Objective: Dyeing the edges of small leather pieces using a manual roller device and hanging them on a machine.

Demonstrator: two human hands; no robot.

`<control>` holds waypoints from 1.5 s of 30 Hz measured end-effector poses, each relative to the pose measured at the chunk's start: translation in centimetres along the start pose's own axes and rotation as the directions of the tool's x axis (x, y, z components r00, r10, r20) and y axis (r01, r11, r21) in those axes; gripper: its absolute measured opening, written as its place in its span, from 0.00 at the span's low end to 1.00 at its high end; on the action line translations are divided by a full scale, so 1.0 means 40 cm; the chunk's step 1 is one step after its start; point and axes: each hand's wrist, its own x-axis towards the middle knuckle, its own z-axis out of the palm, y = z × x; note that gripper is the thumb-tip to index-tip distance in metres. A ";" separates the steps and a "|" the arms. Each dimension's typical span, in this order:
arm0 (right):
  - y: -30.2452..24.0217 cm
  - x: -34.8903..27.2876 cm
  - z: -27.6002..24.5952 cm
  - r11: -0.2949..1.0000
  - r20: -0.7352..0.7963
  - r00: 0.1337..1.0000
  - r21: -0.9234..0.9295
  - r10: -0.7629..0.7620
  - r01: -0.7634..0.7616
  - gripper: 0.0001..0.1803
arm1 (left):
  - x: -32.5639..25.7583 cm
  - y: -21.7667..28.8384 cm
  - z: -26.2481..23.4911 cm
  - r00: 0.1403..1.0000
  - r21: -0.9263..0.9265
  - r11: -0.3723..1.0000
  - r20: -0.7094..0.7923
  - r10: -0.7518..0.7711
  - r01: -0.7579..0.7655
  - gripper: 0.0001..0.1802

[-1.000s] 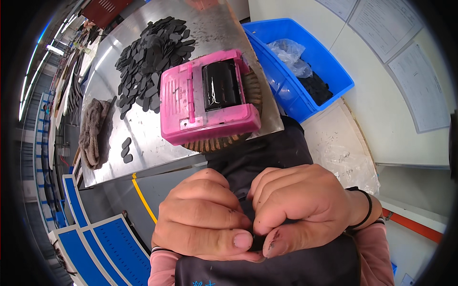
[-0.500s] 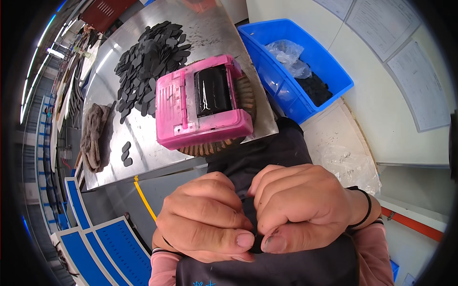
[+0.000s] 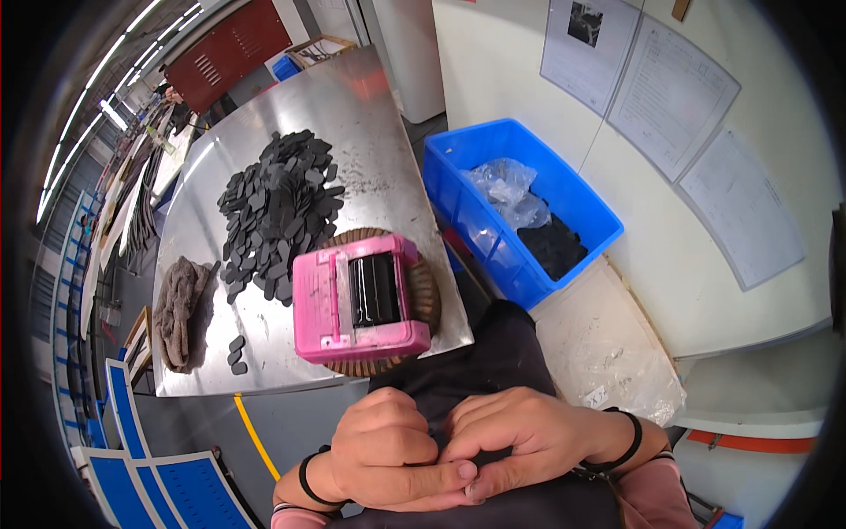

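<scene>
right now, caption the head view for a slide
Left hand and right hand meet near a pink device and piled black pieces.

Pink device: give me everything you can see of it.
The pink device is boxy, plastic-looking and smudged dark in places. A glossy black roller-like part fills an opening on its top, with a pink bar along its left. It appears to sit flat on a brown, ribbed round base at the near edge of the metal table. Black pieces lie close at its upper left; contact is unclear. Neither the left hand nor the right hand touches it.
</scene>
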 end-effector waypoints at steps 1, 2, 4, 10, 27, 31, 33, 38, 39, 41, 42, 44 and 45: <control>0.000 -0.004 -0.002 1.000 0.005 1.000 -0.011 -0.002 0.002 0.13 | 0.003 0.001 0.003 1.000 0.009 1.000 0.000 0.006 -0.006 0.15; -0.001 -0.009 -0.002 1.000 0.007 1.000 0.015 0.025 -0.025 0.14 | 0.002 0.000 0.007 1.000 0.008 1.000 -0.003 -0.001 0.001 0.14; 0.002 -0.018 -0.011 0.996 0.054 0.996 0.049 0.070 -0.072 0.15 | 0.012 -0.002 0.015 1.000 0.017 1.000 -0.012 0.011 -0.010 0.13; -0.029 -0.021 -0.040 0.999 0.024 0.999 0.021 0.030 -0.031 0.10 | 0.092 -0.001 0.008 0.982 0.077 0.980 -0.036 0.185 -0.182 0.14; 0.000 -0.035 -0.245 0.908 -0.563 0.815 -0.402 -0.142 -0.120 0.09 | 0.017 -0.004 -0.102 0.986 0.411 0.910 -0.167 0.023 0.048 0.18; 0.030 0.025 -0.403 0.559 -0.692 0.674 -0.676 -0.260 -0.479 0.07 | 0.011 -0.049 -0.234 0.933 0.598 0.729 -0.323 -0.161 0.333 0.19; 0.030 0.090 -0.401 0.666 -0.705 0.694 -0.590 -0.148 -0.456 0.08 | 0.008 -0.088 -0.314 0.907 0.704 0.573 -0.305 -0.289 0.419 0.24; 0.063 0.353 -0.362 0.556 -0.251 0.964 -0.792 0.084 -0.254 0.15 | 0.020 -0.222 -0.502 0.712 0.762 0.387 -0.135 -0.689 0.519 0.38; 0.094 0.402 -0.366 0.538 -0.152 0.978 -0.817 0.143 -0.206 0.18 | 0.015 -0.274 -0.528 0.614 0.800 0.311 -0.088 -0.784 0.512 0.45; 0.129 0.469 -0.363 0.534 -0.071 0.986 -0.833 0.148 -0.140 0.22 | 0.020 -0.364 -0.548 0.513 0.843 0.251 -0.034 -0.858 0.475 0.53; 0.140 0.490 -0.356 0.531 0.021 0.987 -0.845 0.159 -0.068 0.25 | 0.025 -0.401 -0.550 0.426 0.837 0.223 -0.013 -0.905 0.500 0.59; 0.161 0.522 -0.335 0.461 0.047 0.985 -0.887 0.167 -0.036 0.28 | 0.050 -0.456 -0.544 0.255 0.843 0.158 0.025 -0.967 0.514 0.69; 0.169 0.534 -0.331 0.386 0.077 0.980 -0.922 0.183 0.001 0.30 | 0.052 -0.478 -0.540 0.252 0.845 0.155 0.025 -0.967 0.512 0.69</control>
